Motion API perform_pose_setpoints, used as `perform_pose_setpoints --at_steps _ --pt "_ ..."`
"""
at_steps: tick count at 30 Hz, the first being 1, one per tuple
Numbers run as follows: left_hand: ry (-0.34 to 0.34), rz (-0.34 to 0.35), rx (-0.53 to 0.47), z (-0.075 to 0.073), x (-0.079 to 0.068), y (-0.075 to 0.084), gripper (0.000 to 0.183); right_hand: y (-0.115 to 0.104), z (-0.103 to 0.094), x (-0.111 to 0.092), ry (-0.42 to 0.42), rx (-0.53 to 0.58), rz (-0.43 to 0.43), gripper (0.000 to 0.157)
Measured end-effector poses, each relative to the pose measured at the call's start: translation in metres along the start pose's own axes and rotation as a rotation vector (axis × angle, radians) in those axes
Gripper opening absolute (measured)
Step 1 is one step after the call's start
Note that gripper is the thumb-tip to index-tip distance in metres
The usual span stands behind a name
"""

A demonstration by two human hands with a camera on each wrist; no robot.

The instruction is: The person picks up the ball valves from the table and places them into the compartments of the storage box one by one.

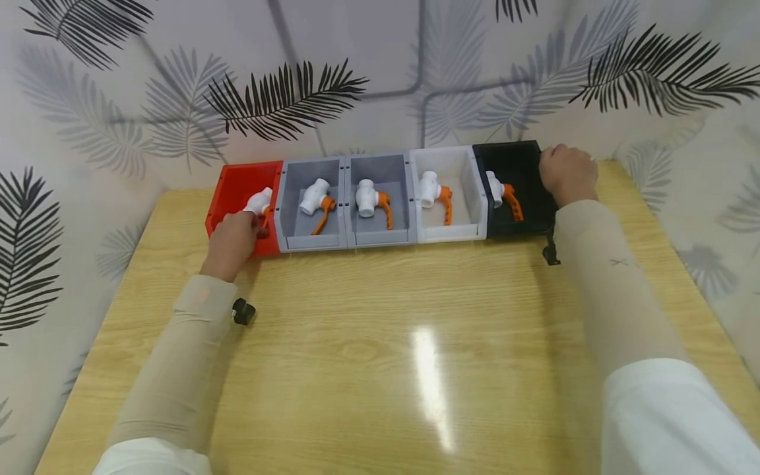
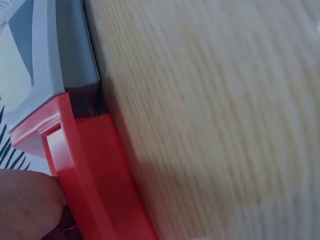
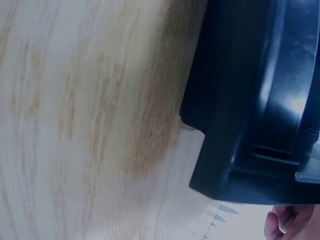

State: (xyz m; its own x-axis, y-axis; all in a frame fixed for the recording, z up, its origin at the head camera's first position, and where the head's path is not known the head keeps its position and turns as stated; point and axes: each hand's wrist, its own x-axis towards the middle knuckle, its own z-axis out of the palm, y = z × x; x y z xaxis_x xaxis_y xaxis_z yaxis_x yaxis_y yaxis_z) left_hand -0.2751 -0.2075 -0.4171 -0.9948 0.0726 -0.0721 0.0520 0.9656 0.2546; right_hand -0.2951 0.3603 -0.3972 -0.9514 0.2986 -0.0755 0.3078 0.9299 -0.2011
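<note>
My left hand (image 1: 230, 243) reaches over the front of the red bin (image 1: 222, 198), its curled fingers at the orange handle of a white ball valve (image 1: 259, 200). In the left wrist view that hand (image 2: 30, 205) is beside the bin's front wall (image 2: 85, 180); its fingertips are partly hidden. At the far right end, my right hand (image 1: 568, 173) grips the right rim of the black bin (image 1: 525, 158). Another white ball valve (image 1: 495, 188) with an orange handle lies inside that bin. Curled fingers (image 3: 287, 222) show beyond its wall in the right wrist view.
Two grey bins (image 1: 311, 243) (image 1: 382, 236) and a white bin (image 1: 454, 232) stand in the row between, each with a ball valve. Behind the wooden table (image 1: 356, 349) hangs a leaf-patterned cloth (image 1: 356, 39). Small black wrist devices (image 1: 243, 311) hang under both wrists.
</note>
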Motion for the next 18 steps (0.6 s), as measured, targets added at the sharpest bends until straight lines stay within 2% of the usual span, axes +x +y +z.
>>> perform_pose_setpoints --at_steps 5,8,14,16,18 --pt "0.053 0.021 0.015 -0.001 0.004 -0.002 0.025 -0.002 -0.001 0.009 0.020 -0.002 -0.034 0.059" --pt "0.085 0.035 -0.012 -0.003 0.006 -0.004 0.034 -0.002 -0.001 0.013 0.047 -0.020 -0.044 0.057" --pt "0.080 0.087 -0.050 -0.018 0.005 -0.010 0.058 -0.011 0.005 0.012 0.212 -0.061 -0.134 0.050" --pt "0.084 0.106 -0.047 -0.025 0.001 -0.009 0.065 -0.017 0.002 0.007 0.274 -0.040 -0.176 0.049" --pt "0.093 0.114 -0.036 -0.033 -0.005 -0.003 0.071 -0.024 -0.002 0.000 0.295 -0.032 -0.218 0.052"
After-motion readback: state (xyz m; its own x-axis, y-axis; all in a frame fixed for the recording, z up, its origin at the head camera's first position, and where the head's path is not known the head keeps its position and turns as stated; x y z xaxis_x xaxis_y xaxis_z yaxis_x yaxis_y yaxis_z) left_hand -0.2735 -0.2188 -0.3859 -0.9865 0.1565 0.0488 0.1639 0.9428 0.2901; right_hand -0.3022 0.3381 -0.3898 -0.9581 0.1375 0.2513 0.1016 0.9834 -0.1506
